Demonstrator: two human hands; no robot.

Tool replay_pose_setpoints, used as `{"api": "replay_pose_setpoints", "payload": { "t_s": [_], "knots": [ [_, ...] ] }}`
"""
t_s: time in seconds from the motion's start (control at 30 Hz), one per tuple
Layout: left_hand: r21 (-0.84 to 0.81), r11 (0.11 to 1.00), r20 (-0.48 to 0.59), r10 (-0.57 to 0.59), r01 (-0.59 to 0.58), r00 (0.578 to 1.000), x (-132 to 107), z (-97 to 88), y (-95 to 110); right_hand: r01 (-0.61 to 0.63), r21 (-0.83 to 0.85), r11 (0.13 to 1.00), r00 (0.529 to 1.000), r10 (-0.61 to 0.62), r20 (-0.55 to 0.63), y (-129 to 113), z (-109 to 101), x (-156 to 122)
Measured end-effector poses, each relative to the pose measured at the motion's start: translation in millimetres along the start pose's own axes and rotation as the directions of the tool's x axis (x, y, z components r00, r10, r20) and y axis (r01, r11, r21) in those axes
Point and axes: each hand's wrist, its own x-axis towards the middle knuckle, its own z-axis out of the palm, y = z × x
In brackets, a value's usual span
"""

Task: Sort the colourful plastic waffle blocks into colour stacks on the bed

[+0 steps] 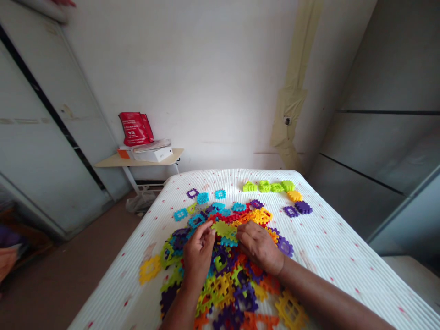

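A light-green interlocking plastic tile (223,229) with notched edges is held over a heap of similar tiles. My left hand (199,251) has its thumb and fingers closed at the tile's left edge. At the right edge, the curled fingers of my right hand (260,246) close on it, and their tips are partly hidden. Just under the green tile a blue tile (229,242) shows. The heap around my hands mixes purple, yellow, orange, red, blue and green tiles, such as a yellow one (222,289) between my forearms.
Stacked green tiles (288,185), a yellow stack (294,196) and a purple stack (303,207) stand at the back right of the white cloth-covered table (330,256). Loose blue tiles (202,198) lie at the back left. Beyond is a side table (175,157) with a red bag (135,129).
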Motion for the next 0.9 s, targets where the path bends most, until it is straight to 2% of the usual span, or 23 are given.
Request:
{"api": "replay_pose_setpoints", "payload": {
  "t_s": [0.2, 0.3, 0.37, 0.5, 0.6, 0.77, 0.83, 0.9],
  "knots": [
    [-0.031, 0.999, -0.010, -0.044, 0.044, 0.999, 0, -1.4, 4, 0.000, 0.042, 0.999, 1.000, 0.001, -0.009, -6, 0, 2],
    [-0.050, 0.998, 0.031, -0.038, 0.040, 0.999, -1, -3.2, 7, -0.033, 0.098, 0.995, 0.999, 0.035, -0.021, -9, -1, 3],
    [-0.033, 0.999, 0.094, 0.012, -0.008, 0.996, -1, -4.2, 8, -0.066, 0.163, 0.984, 0.997, 0.069, -0.018, -11, -2, 4],
    [0.038, 0.980, 0.179, 0.185, -0.195, 0.966, 0, -4.9, 6, -0.182, 0.301, 0.936, 0.983, 0.177, 0.044, -13, -4, 6],
    [0.065, 0.972, 0.232, 0.206, -0.227, 0.951, 1, -5.2, 5, -0.287, 0.429, 0.857, 0.957, 0.275, 0.092, -14, -4, 7],
    [0.077, 0.947, 0.354, 0.267, -0.313, 0.896, 1, -5.3, 10, -0.422, 0.644, 0.638, 0.897, 0.399, 0.192, -16, -5, 8],
    [0.098, 0.931, 0.375, 0.292, -0.351, 0.880, 1, -4.5, 14, -0.458, 0.684, 0.568, 0.872, 0.436, 0.222, -17, -5, 8],
    [0.130, 0.922, 0.368, 0.296, -0.364, 0.881, 1, -3.1, 18, -0.487, 0.712, 0.506, 0.848, 0.470, 0.246, -17, -6, 9]
  ]
}}
